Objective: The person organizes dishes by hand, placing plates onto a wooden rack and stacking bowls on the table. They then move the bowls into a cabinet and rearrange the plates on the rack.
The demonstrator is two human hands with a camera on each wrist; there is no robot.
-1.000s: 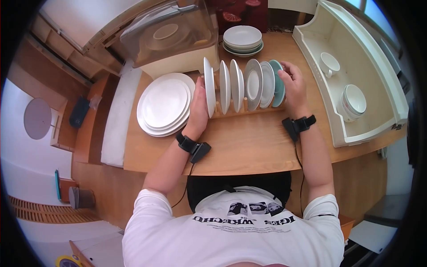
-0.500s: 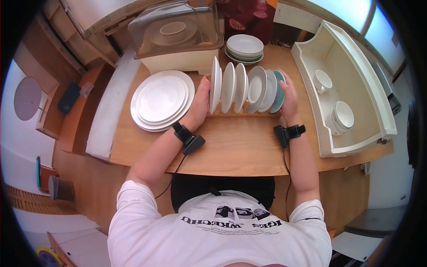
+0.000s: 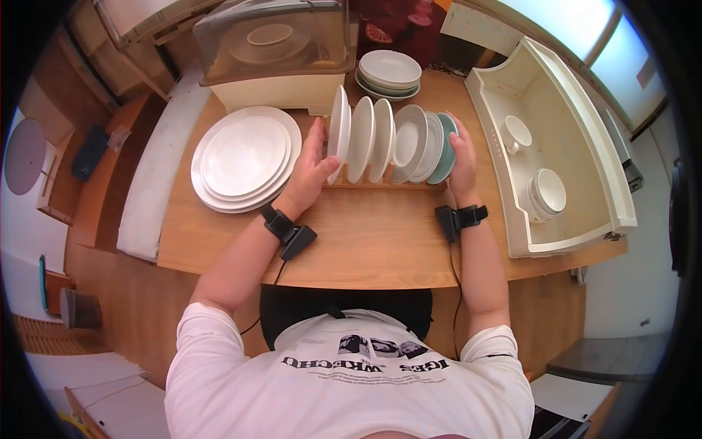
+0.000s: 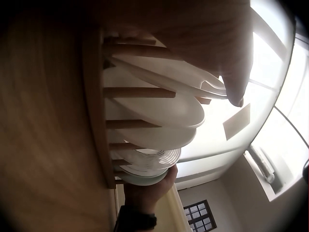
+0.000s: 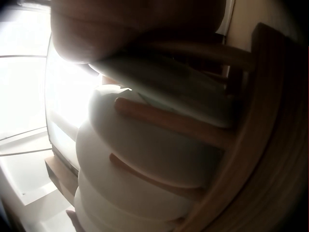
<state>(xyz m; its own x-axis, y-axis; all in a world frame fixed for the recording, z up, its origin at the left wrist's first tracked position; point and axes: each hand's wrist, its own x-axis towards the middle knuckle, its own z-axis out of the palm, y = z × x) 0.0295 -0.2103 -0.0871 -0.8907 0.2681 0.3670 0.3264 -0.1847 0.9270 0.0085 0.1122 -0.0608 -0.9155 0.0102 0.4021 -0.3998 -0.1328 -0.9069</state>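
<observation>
A wooden dish rack (image 3: 387,186) holds a row of plates on edge, between my two hands. At its left end my left hand (image 3: 307,172) stands beside a white plate (image 3: 338,132), fingers extended, thumb at the plate's near rim. My right hand (image 3: 463,162) rests along the outer side of a teal plate (image 3: 443,150) at the right end, its fingers fairly straight. Two white plates, a ring-patterned plate (image 3: 408,139) and a pale plate stand between them. Rack pegs (image 4: 140,92) separate the plates in the left wrist view. The right palm is dark in the right wrist view.
Left of the rack lies a stack of large white plates (image 3: 245,157). Behind it are stacked bowls (image 3: 390,69) and a lidded dish box (image 3: 274,91). A cream tray-like bin (image 3: 512,227) on the right holds a cup (image 3: 516,134) and nested bowls (image 3: 548,192).
My left thumb has come over to the near rim of the leftmost plate. The right hand has settled closer against the teal plate. The head view has shifted.
</observation>
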